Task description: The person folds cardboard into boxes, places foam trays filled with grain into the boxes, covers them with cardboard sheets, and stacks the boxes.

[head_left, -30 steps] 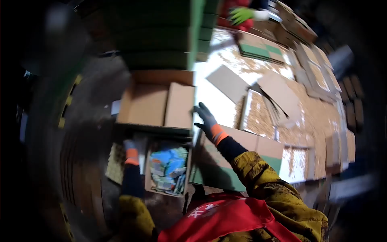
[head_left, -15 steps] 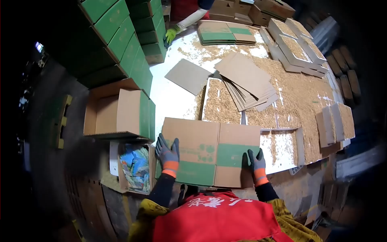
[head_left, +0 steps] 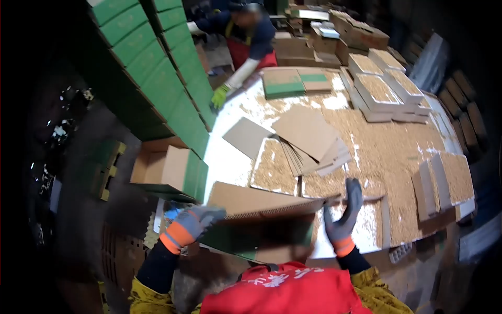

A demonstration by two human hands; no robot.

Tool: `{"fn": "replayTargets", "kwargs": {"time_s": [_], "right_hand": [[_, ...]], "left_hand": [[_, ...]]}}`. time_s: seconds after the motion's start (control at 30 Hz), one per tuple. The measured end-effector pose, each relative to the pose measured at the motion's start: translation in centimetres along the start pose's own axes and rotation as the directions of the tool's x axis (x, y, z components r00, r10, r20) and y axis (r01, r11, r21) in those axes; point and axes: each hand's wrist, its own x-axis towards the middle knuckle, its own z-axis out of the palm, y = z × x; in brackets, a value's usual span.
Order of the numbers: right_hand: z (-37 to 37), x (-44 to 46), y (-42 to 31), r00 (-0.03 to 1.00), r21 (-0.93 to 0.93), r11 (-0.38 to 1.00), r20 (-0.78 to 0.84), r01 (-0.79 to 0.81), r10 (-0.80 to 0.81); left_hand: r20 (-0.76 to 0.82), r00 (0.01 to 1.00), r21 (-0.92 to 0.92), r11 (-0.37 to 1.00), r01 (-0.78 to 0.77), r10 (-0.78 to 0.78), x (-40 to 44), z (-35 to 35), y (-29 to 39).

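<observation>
A flattened cardboard sheet (head_left: 266, 200) is raised and tilted above the table's near edge, with another green-and-brown carton (head_left: 261, 235) under it. My left hand (head_left: 197, 222), in a grey glove with an orange cuff, grips the sheet's left end with its fingers closed. At the right end stands my right hand (head_left: 343, 212), its fingers upright and thumb apart, beside the sheet's edge. Beyond the sheet lies a tray of brown grains (head_left: 274, 170), with loose grey-brown cardboard pieces (head_left: 306, 133) fanned out next to it.
Green boxes (head_left: 157, 83) are stacked at the left, with an open box (head_left: 175, 167) before them. A co-worker (head_left: 251, 42) leans over the far edge. Flat cartons (head_left: 285, 83) lie at the back, and grain-filled trays (head_left: 376, 89) are stacked at the right.
The top sheet, which lay flat, is now lifted and tilted. My left hand has moved left and closed on its end. More of the co-worker has come into view.
</observation>
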Motion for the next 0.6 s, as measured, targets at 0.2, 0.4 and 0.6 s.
{"fn": "replayTargets", "kwargs": {"time_s": [0.2, 0.4, 0.6], "right_hand": [[3.8, 1.4, -9.9, 0.654, -0.011, 0.86, 0.655, 0.509, -0.379], [-0.4, -2.2, -10.5, 0.554, 0.067, 0.785, 0.672, 0.616, -0.492], [-5.6, 1.2, -8.3, 0.804, 0.423, 0.898, 0.573, -0.122, -0.16]], "left_hand": [[0.34, 0.94, -0.172, 0.985, 0.033, 0.028, 3.6, -2.4, -3.1], [-0.113, 0.949, 0.223, 0.938, -0.266, 0.296, 3.6, -1.8, -3.7], [-0.482, 0.876, 0.037, 0.999, 0.003, 0.016, -0.8, -6.4, -2.5]]}}
